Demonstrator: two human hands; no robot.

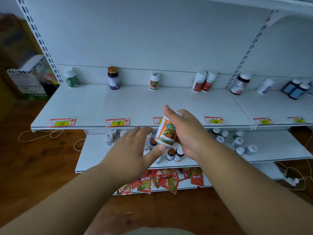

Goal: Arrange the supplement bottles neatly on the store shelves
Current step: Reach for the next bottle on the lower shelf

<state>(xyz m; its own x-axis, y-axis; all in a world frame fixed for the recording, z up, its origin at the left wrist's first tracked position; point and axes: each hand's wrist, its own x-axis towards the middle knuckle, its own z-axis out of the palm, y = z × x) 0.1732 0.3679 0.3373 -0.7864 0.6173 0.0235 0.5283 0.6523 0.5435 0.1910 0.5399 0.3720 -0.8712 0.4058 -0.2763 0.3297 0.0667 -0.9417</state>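
Observation:
My right hand (186, 131) grips a white bottle with an orange and green label (166, 133), tilted, in front of the upper shelf's edge (144, 128). My left hand (133, 148) is spread flat beside it, thumb touching the bottle's base. At the back of the upper shelf stand a green-label bottle (71, 77), a dark purple bottle (113, 78), a small orange-label bottle (154, 81) and two red-label bottles (204, 81). Several loose bottles (174, 154) crowd the lower shelf (94, 155), partly hidden by my hands.
More bottles (238, 141) sit on the lower shelf's right part. The neighbouring shelf holds a dark bottle (239, 83) and blue bottles (296, 89). Red sachets (160, 181) lie on the bottom shelf. Boxes (28, 78) stand at left on the wooden floor.

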